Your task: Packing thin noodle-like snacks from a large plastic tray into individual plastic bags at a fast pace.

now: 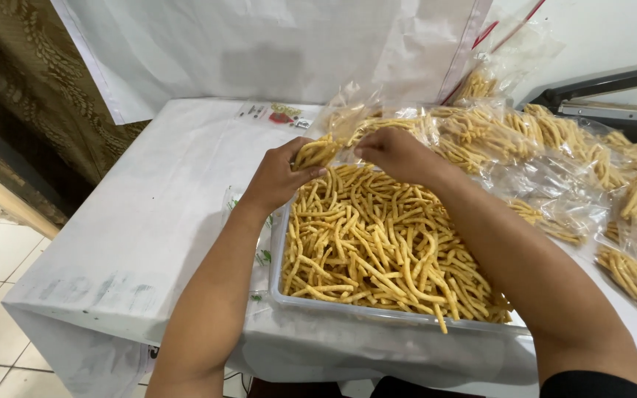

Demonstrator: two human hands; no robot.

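Both grips closed: left hand [278, 177] w/ snack sticks [315, 152], right hand [396, 152] pinching clear bag [348, 118] over tray [277, 254]

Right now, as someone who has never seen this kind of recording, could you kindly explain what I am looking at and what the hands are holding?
There is no machine here: a person wears a camera on the head, so the single picture looks down along their own arms. The left hand grips a bunch of yellow snack sticks, and the right hand holds open a small clear plastic bag right beside it. Below the hands sits a clear plastic tray heaped with loose snack sticks. It rests on a table covered in a white cloth. To the right lie many filled bags of the same sticks. Behind them stands a dark heat sealer, partly out of frame.
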